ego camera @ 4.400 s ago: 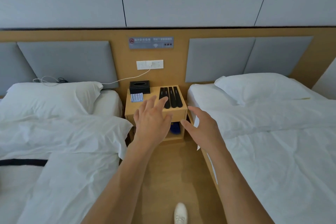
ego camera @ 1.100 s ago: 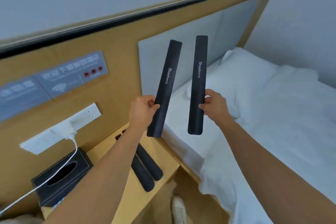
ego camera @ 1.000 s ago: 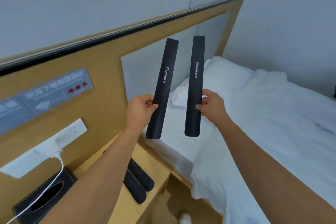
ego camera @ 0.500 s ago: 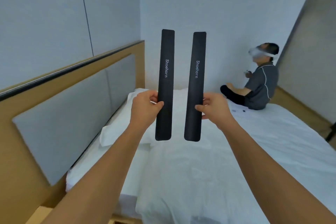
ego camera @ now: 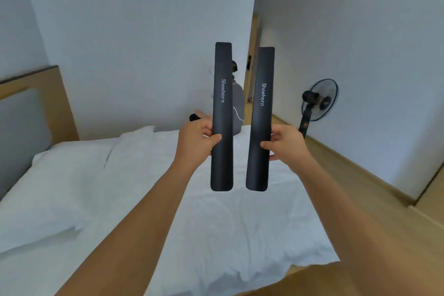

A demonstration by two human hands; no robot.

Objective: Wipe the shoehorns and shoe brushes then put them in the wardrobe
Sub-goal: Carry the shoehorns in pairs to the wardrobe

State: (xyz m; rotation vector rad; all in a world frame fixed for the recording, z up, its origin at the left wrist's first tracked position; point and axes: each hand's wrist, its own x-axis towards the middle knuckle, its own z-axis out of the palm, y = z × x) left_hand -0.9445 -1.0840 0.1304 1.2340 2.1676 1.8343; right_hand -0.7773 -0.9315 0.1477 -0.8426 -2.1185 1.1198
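Two long black shoehorns, each printed "Shoehorn", stand upright side by side in front of me. My left hand [ego camera: 195, 143] grips the left shoehorn [ego camera: 222, 94] a little below its middle. My right hand [ego camera: 286, 145] holds the right shoehorn [ego camera: 262, 94] at about the same height, thumb on its front. Both hang in the air above a white bed. No wardrobe, cloth or brush is in view.
The white bed [ego camera: 168, 211] fills the lower middle, with a wooden headboard [ego camera: 57, 103] at left. A person [ego camera: 237, 108] sits at the bed's far side, mostly hidden by the left shoehorn. A black standing fan [ego camera: 318, 101] stands on the wooden floor [ego camera: 374, 190] at right.
My view has swung right, from the nightstand and headboard across the bed toward the fan and a doorway. Both hands keep the shoehorns upright in the same grip.
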